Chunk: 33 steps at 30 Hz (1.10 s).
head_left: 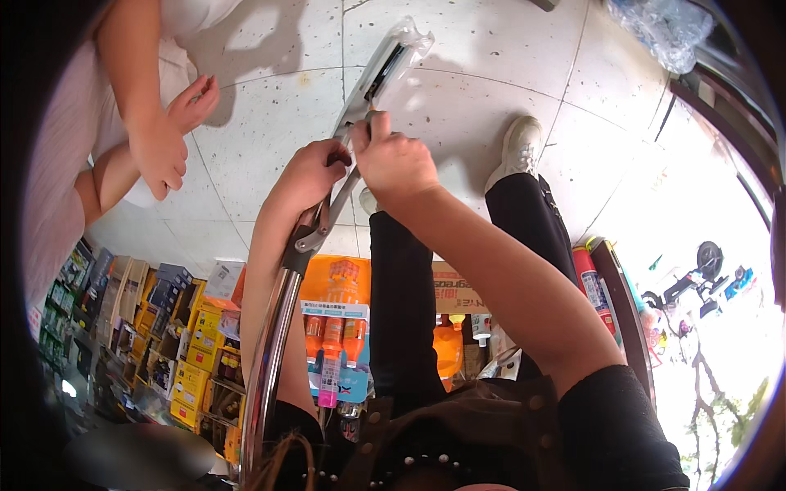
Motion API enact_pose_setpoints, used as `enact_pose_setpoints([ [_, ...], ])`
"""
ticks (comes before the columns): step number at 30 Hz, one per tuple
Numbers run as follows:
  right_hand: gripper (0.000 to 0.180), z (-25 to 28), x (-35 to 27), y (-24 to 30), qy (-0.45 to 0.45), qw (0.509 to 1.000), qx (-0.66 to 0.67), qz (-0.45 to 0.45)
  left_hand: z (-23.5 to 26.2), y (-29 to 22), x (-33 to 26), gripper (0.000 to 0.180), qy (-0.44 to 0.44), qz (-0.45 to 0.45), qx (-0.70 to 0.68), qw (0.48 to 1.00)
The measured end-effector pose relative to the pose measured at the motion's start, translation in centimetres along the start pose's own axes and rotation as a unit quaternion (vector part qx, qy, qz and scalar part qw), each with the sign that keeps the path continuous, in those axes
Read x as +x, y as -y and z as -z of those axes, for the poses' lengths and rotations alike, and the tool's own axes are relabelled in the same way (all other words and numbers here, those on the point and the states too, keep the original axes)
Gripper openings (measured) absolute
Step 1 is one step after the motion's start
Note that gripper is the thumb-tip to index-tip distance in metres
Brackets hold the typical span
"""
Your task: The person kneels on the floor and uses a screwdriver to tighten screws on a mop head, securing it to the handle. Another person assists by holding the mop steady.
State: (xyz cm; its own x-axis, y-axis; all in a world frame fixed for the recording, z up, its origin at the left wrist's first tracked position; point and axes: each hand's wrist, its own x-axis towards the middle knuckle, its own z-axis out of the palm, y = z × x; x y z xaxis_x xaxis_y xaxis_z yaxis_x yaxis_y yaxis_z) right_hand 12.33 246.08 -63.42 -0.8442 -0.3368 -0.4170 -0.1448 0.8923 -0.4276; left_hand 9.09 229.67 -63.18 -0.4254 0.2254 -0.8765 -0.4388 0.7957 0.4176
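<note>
A: Where is the light strongest?
B: On the right, where the ground outside (675, 352) is blown out almost to white. The tiled floor (467, 45) is bright too, with a soft shadow (278, 49) far and left of centre.
A: Any glare?
B: Long streaks down the metal pole (271, 335), plus glints on the clear plastic bag (665, 31) at far right.
A: And sharpness?
B: A grey shape (139, 456) at near left is smeared out of focus. The pole bows, and a black rim rounds off the corners.
</note>
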Motion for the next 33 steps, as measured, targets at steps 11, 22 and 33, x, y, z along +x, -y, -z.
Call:
enact_pose_setpoints([
  [11,0.034,0.6,-0.1,-0.8,-0.043,0.999,0.018,0.001,-0.3,-0.8,-0.1,0.022,-0.009,0.003,0.048,0.999],
  [22,0.029,0.3,-1.8,-3.9,0.044,0.98,0.138,-0.135,-0.1,-1.3,-0.8,0.022,0.026,0.053,0.046,0.997],
  [33,0.035,-0.2,-1.8,-3.8,-0.007,0.981,0.175,-0.081,-1.1,-1.2,-1.2,0.021,0.012,0.017,0.065,0.998],
])
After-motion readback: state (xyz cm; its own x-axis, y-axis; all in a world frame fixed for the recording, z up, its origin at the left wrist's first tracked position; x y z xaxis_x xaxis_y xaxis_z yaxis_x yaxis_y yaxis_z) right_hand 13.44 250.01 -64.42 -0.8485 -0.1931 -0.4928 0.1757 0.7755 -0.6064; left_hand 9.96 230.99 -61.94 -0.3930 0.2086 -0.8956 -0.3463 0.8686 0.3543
